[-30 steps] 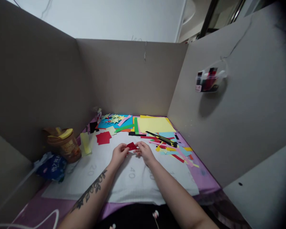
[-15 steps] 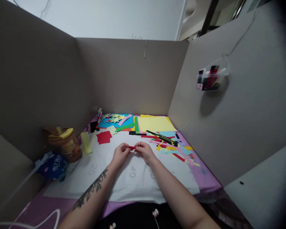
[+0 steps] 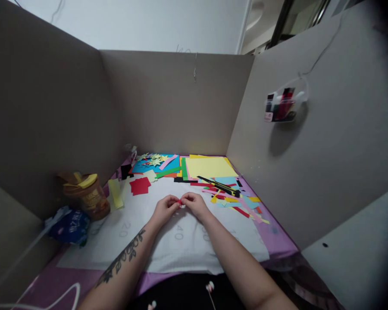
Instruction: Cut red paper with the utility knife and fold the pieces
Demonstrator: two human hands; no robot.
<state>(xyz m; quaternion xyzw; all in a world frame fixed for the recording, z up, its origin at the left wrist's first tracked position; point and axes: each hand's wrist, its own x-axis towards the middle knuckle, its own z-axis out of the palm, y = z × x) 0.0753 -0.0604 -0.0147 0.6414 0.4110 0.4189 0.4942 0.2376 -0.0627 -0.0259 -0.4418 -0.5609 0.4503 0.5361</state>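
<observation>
Over the white sheet, as seen from the head camera, just beyond the printed 40, a small red piece of paper is being pinched between both hands: its left side is gripped by the left hand, its right by the right hand, fingers closed, most of the paper hidden. To the left, red paper squares are overlapped, and a pale yellow strip is laid near the brown tub. Farther back, star shapes are heaped on a blue sheet; off right, coloured strips are scattered
</observation>
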